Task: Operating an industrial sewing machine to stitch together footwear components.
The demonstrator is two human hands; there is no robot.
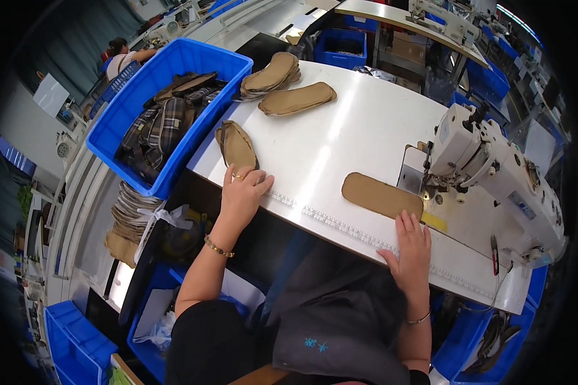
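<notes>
Tan sole piece [376,192]: flat on the white bench [353,122], its long axis slanting down toward the right, close to the sewing machine [494,163]. Right hand [411,253]: fingers extended side by side, thumb spread away; fingertips rest on the piece's near right end, not closed around it. A yellow patch [435,221] sits just beside that end.

Left hand [243,197]: fingers bent and slightly parted at the near end of a brown slipper-shaped piece [239,149] by the left edge of the bench. Cannot tell whether they grip it.

Ruler scale [340,224] along the near edge, between the hands. Farther back on the bench: one loose brown sole [297,99], just beside a pile of similar soles [273,74]. Red-and-black tool [494,255] at right, in front of the machine.

Left of the bench: blue bin [202,141] containing dark plaid pieces [167,125]. Below it, a stack of soles [131,215] with a white tie [173,217]. Another person [123,63] in the background, upper left.
</notes>
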